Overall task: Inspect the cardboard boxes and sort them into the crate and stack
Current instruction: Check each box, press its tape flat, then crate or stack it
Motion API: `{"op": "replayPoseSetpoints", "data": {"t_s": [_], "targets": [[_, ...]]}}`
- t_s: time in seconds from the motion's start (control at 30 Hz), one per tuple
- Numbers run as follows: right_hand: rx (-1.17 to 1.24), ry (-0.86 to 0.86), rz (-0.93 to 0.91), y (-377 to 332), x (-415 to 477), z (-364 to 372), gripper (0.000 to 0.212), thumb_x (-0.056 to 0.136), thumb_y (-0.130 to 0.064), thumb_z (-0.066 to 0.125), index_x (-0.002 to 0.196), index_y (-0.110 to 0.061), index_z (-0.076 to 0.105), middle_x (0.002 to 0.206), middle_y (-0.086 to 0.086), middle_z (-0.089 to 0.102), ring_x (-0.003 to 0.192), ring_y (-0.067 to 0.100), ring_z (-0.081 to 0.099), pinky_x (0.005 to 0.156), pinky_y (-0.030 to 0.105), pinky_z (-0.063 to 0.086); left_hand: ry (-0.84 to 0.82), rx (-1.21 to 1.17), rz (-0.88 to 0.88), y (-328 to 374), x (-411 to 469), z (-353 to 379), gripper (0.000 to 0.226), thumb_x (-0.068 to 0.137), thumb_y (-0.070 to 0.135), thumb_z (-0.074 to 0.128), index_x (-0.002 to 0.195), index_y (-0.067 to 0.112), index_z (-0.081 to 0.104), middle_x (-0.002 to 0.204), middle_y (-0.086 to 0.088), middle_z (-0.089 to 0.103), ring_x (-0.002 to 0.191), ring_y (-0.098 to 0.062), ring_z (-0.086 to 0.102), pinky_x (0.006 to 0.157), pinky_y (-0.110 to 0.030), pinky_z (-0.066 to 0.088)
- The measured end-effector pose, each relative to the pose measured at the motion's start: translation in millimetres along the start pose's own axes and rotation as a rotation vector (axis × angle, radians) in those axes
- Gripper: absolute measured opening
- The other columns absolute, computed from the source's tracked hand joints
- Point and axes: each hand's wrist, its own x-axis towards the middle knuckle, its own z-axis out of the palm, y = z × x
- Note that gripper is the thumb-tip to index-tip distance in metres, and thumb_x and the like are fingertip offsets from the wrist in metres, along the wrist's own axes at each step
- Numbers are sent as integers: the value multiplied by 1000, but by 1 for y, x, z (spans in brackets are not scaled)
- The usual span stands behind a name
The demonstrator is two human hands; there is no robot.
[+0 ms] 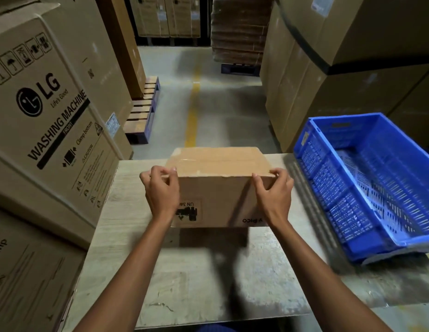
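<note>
The left hand (160,190) curls its fingers over the near left top corner of a brown cardboard box (215,195) sealed with clear tape. The right hand (272,190) grips the near right top corner the same way, thumb on the near face. The box sits at the middle of a worn grey wooden table (208,271), its far side close to the table's far edge. Whether its base rests on the table cannot be told.

Bare tabletop lies on the near side and to the left. On the right, apart from the box, a blue slotted plastic crate (328,188) overhangs the table's right edge. A tall printed washing-machine carton (41,104) walls in the table's left edge, and large plain brown cartons (304,80) stand beyond the crate. Between them a concrete aisle with a yellow floor line (193,111) runs away, with a slatted pallet (144,111) at its left.
</note>
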Motion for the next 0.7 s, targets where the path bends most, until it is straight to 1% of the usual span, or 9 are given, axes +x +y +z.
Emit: {"op": "replayPoseSetpoints", "data": {"t_s": [0.1, 0.2, 0.27, 0.4, 0.5, 0.53, 0.6, 0.67, 0.7], "targets": [[-33, -64, 102, 16, -14, 9, 45, 87, -50, 69, 109, -17, 46, 115, 3, 40, 79, 19, 54, 75, 31, 43, -49, 44, -108, -20, -17, 2, 19, 92, 30, 65, 90, 15, 53, 109, -1, 40, 68, -8, 51, 75, -34, 51], [-74, -90, 164, 36, -32, 16, 44, 87, -50, 69, 103, -17, 45, 115, 4, 39, 69, 13, 56, 67, 29, 39, -98, 68, -153, -37, -42, 1, 16, 91, 24, 66, 95, 14, 54, 113, -1, 40, 65, -3, 48, 71, -29, 42], [-80, -88, 193, 47, -43, 18, 43, 86, -48, 69, 101, -17, 45, 115, 5, 38, 67, 17, 57, 63, 29, 38, -134, 64, -154, -47, -55, 0, 14, 90, 21, 66, 98, 14, 56, 116, -1, 41, 66, -8, 50, 72, -27, 38], [-81, -47, 235, 63, -66, 20, 40, 83, -45, 71, 98, -19, 44, 113, 4, 35, 85, 27, 56, 66, 30, 41, -165, 5, -83, -66, -79, -6, 11, 90, 10, 64, 99, 13, 59, 120, -1, 43, 96, -15, 55, 78, -9, 32], [-125, -12, 248, 69, -84, 23, 35, 84, -40, 70, 100, -20, 46, 118, 5, 36, 105, 32, 51, 86, 40, 46, -191, 22, -65, -79, -97, -10, 13, 90, 6, 63, 100, 13, 59, 123, -5, 44, 112, -21, 54, 84, 0, 28], [-175, -8, 243, 70, -88, 24, 33, 84, -38, 69, 102, -20, 47, 123, 8, 38, 115, 34, 48, 98, 47, 43, -212, 42, -47, -82, -103, -11, 14, 90, 6, 64, 101, 13, 59, 126, -6, 44, 118, -24, 52, 88, -1, 28], [-310, -15, 169, 70, -95, 29, 32, 84, -36, 69, 106, -19, 52, 140, 15, 37, 138, 36, 33, 115, 60, 23, -245, 118, 17, -85, -113, -14, 15, 90, 8, 64, 104, 13, 61, 135, -7, 40, 130, -28, 43, 98, -18, 33], [-456, -59, -29, 67, -102, 36, 33, 84, -35, 69, 108, -17, 57, 151, 20, 33, 150, 34, 17, 116, 62, 12, -229, 255, 184, -85, -116, -16, 17, 86, 7, 66, 103, 11, 65, 143, -14, 40, 133, -32, 38, 105, -38, 38], [-483, -104, -157, 64, -106, 39, 32, 84, -34, 69, 109, -16, 59, 152, 20, 35, 150, 34, 20, 116, 60, 16, -228, 291, 283, -84, -115, -16, 17, 84, 4, 66, 100, 10, 67, 141, -17, 43, 131, -35, 41, 104, -44, 41]]}}
